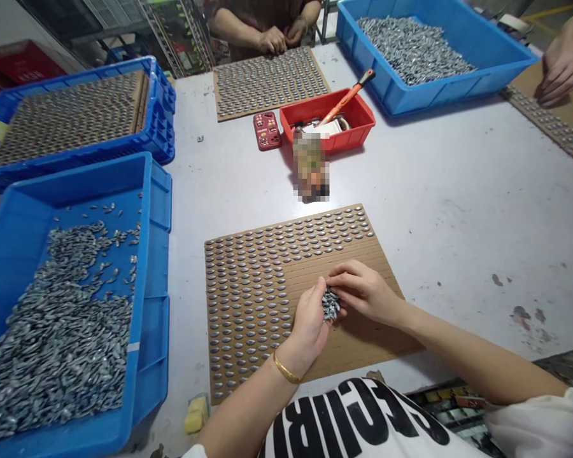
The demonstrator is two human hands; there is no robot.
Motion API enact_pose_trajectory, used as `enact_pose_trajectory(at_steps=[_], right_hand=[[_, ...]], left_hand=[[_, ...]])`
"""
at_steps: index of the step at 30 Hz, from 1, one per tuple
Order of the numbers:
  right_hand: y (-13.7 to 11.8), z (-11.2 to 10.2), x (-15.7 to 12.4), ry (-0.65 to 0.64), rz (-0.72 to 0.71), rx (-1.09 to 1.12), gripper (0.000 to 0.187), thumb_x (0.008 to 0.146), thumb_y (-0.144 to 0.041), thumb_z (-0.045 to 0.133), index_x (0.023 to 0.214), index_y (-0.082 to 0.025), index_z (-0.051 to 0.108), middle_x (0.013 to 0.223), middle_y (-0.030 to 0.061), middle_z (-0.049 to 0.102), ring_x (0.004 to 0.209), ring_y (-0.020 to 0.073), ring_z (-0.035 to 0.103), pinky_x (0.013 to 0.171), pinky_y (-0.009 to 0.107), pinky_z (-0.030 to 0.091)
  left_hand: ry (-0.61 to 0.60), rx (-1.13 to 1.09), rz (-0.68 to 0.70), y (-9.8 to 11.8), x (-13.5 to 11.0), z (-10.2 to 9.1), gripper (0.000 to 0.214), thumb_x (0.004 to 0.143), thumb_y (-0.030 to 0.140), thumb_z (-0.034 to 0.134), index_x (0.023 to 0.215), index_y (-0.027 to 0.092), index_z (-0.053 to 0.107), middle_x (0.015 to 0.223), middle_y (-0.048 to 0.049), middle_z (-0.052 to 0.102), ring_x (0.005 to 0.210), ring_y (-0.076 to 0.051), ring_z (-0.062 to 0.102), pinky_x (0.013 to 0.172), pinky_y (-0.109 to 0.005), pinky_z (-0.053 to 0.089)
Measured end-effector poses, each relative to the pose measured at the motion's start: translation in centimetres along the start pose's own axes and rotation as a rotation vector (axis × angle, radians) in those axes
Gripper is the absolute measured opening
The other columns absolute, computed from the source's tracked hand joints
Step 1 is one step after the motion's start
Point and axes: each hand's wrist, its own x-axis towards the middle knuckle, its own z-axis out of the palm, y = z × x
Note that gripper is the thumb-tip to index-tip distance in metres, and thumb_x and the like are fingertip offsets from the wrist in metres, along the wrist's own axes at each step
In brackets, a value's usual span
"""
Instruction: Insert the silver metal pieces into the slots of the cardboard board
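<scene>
My left hand (310, 318) is cupped around a small heap of shiny grey metal pieces (331, 305), oval and pointed at the ends. Against that heap, the fingertips of my right hand (370, 292) are bent together; whether a piece is pinched between them is hidden. Both hands hover over a brown cardboard sheet (348, 343) with grooved lines. Rows of the same metal pieces (246, 299) lie along its left side and far edge, while bare cardboard shows around and to the right of my hands.
A blue bin (146, 305) of loose pieces stands at left, below a blue crate (165, 121) of filled sheets. Ahead are a red tray (358, 130) with an orange-handled tool, a dark red case (267, 131) and another blue bin (410, 102). Co-workers' hands (279, 39) work across the table.
</scene>
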Motion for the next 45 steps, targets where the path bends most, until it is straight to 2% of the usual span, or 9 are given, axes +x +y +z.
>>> enact_pose_trajectory(at_steps=[6,12,15,18,22,29,37,40,45], right_hand=[[0.0,-0.3,-0.3,0.016,0.111,0.059,0.019,0.089,-0.024,0.054,0.105,-0.023,0.065,0.105,0.0085,0.063,0.099,0.0209,0.060,0.085,0.038,0.052],[0.1,-0.3,-0.6,-0.169,0.447,0.656,0.018,0.091,-0.033,0.053,0.102,-0.019,0.057,0.081,0.0019,0.065,0.061,0.0130,0.063,0.058,0.027,0.053],[0.1,-0.4,-0.5,-0.130,0.491,0.720,0.020,0.086,-0.036,0.060,0.096,-0.019,0.057,0.080,0.0012,0.066,0.066,0.0138,0.064,0.063,0.028,0.054],[0.1,-0.9,-0.4,-0.049,0.442,0.634,0.019,0.084,-0.036,0.064,0.088,-0.018,0.062,0.082,0.0014,0.065,0.074,0.0144,0.062,0.070,0.028,0.052],[0.3,-1.7,-0.6,0.031,0.380,0.485,0.018,0.085,-0.036,0.062,0.083,-0.018,0.065,0.077,0.0013,0.062,0.073,0.0140,0.059,0.066,0.026,0.049],[0.9,-2.8,-1.2,-0.067,0.303,0.279,0.016,0.089,-0.030,0.054,0.090,-0.020,0.066,0.081,0.0025,0.066,0.073,0.0146,0.060,0.064,0.026,0.048],[6.5,-3.9,0.7,0.125,0.041,-0.248,0.013,0.091,-0.022,0.051,0.091,-0.021,0.063,0.081,0.0049,0.063,0.074,0.0172,0.057,0.066,0.030,0.046],[8.0,-3.7,1.2,0.110,-0.006,-0.374,0.016,0.092,-0.019,0.047,0.091,-0.020,0.064,0.084,0.0055,0.065,0.079,0.0175,0.058,0.069,0.029,0.046],[7.9,-3.5,1.4,0.021,-0.049,-0.654,0.022,0.092,-0.015,0.044,0.090,-0.020,0.065,0.087,0.0057,0.064,0.082,0.0162,0.057,0.066,0.025,0.041]], left_hand=[[-0.043,0.061,0.024,-0.5,0.3,0.3,0.044,0.072,0.053,0.069,0.081,0.011,0.063,0.065,-0.0033,0.060,0.052,-0.012,0.055,0.046,-0.024,0.044],[-0.157,0.156,0.023,-1.0,0.7,0.1,0.052,0.077,0.061,0.058,0.082,0.010,0.064,0.064,-0.0043,0.059,0.053,-0.011,0.055,0.043,-0.021,0.037],[-0.148,0.170,0.025,-0.8,0.7,0.2,0.049,0.075,0.060,0.062,0.078,0.011,0.062,0.060,-0.0022,0.057,0.050,-0.009,0.052,0.043,-0.020,0.035],[-0.103,0.187,0.016,-0.6,0.6,0.2,0.047,0.072,0.060,0.065,0.074,0.013,0.060,0.059,0.0000,0.054,0.046,-0.007,0.048,0.041,-0.018,0.032],[-0.111,0.195,-0.015,-0.4,0.7,0.0,0.042,0.072,0.055,0.068,0.078,0.014,0.060,0.065,-0.0002,0.057,0.049,-0.006,0.049,0.042,-0.017,0.032],[-0.095,0.265,0.047,-0.4,1.5,0.4,0.033,0.070,0.044,0.073,0.074,0.014,0.060,0.068,-0.0002,0.058,0.048,-0.005,0.047,0.042,-0.017,0.031],[-0.023,0.136,-0.018,0.1,1.5,1.1,0.027,0.074,0.027,0.060,0.096,0.012,0.064,0.076,-0.0063,0.064,0.057,-0.012,0.057,0.046,-0.021,0.040],[-0.044,0.148,-0.044,-0.2,1.6,0.7,0.025,0.073,0.023,0.062,0.097,0.014,0.062,0.075,-0.0054,0.065,0.056,-0.011,0.057,0.046,-0.020,0.040],[-0.059,0.129,-0.042,-0.5,1.7,0.5,0.023,0.075,0.024,0.064,0.094,0.016,0.055,0.076,-0.0048,0.065,0.058,-0.012,0.059,0.047,-0.020,0.042]])
